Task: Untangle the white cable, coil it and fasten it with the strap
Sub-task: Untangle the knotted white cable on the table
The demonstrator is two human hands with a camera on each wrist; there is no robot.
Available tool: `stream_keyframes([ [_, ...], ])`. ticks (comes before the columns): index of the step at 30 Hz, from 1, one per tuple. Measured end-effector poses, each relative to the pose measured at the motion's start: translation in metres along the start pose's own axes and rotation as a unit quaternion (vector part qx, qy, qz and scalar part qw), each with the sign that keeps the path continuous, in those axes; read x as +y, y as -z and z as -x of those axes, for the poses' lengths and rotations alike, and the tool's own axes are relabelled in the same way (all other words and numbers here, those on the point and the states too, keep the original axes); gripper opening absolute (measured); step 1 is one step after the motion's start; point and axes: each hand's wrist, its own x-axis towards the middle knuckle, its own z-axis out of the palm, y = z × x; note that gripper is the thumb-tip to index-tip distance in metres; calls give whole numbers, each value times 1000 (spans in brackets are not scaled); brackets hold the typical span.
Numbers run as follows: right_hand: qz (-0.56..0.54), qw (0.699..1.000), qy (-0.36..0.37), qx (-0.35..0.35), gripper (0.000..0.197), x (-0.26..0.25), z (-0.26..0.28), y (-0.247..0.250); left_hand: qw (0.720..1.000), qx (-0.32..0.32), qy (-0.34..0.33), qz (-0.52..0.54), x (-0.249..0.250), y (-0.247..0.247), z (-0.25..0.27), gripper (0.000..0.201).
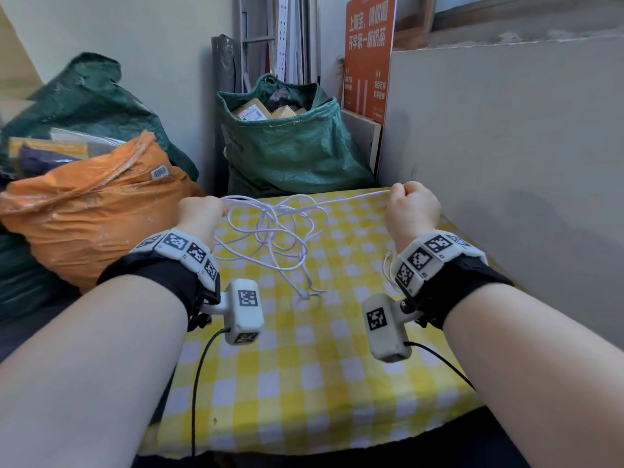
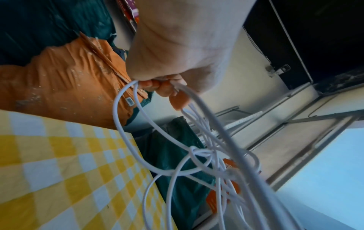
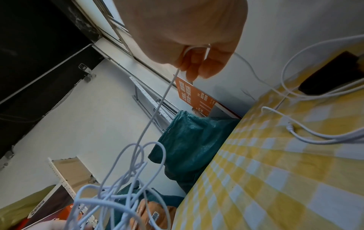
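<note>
Both hands are raised over the yellow-checked table with the white cable stretched between them. My left hand grips several strands in curled fingers. My right hand pinches a single strand, which runs taut to the left. A knotted tangle of loops hangs between the hands and droops onto the cloth. One cable end lies on the cloth at the middle. Another connector end lies by my right wrist. No strap can be made out.
An orange sack bulges against the table's left edge. A green sack of parcels stands behind the far edge. A grey board walls the right side. A dark flat object lies on the cloth near that board.
</note>
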Motion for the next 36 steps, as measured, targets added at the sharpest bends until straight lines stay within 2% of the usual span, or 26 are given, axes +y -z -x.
stream_keyframes([
  [2, 18, 1000, 1, 1, 28, -2, 2, 3, 999, 19, 46, 4, 1, 7, 2, 19],
  [4, 13, 1000, 7, -19, 29, -4, 4, 0, 997, -15, 76, -20, 3, 8, 7, 35],
  [6, -41, 997, 22, -61, 31, -7, 7, -7, 993, -73, 63, -69, 5, 4, 14, 49],
  [8, -93, 989, 33, -109, 30, -14, 12, -13, 985, -101, -3, -137, 6, -5, 20, 48],
  [10, -121, 978, 50, -160, 26, -25, 19, -15, 967, -150, -113, -175, 12, -17, 29, 46],
  [12, -137, 968, 76, -195, 27, -35, 26, -16, 932, -274, -185, -151, 18, -31, 46, 46],
  [14, -150, 961, 105, -206, 27, -43, 30, -16, 895, -368, -218, -129, 20, -47, 62, 33],
  [16, -178, 960, 113, -185, 25, -46, 30, -14, 886, -397, -218, -101, 18, -59, 73, 17],
  [19, -191, 971, 100, -104, 27, -41, 22, -5, 890, -378, -230, -107, 12, -63, 72, 25],
  [24, -165, 985, 49, 7, 36, -21, 4, 4, 857, -289, -304, -299, 2, -51, 53, 20],
  [26, -133, 990, 12, 37, 37, -17, -3, 11, 844, -267, -305, -350, -3, -42, 48, 19],
  [30, -70, 994, -25, 82, 26, -3, -9, 19, 831, -219, -291, -419, -13, -25, 37, 22],
  [33, -47, 992, -86, 74, 34, 4, -6, 17, 812, -182, -276, -481, -15, -21, 36, 28],
  [35, -14, 991, -129, 24, 35, 11, -5, 21, 811, -176, -274, -486, -14, -22, 36, 30],
  [36, 13, 989, -145, -25, 35, 12, -5, 23, 811, -173, -275, -486, -14, -24, 36, 30],
])
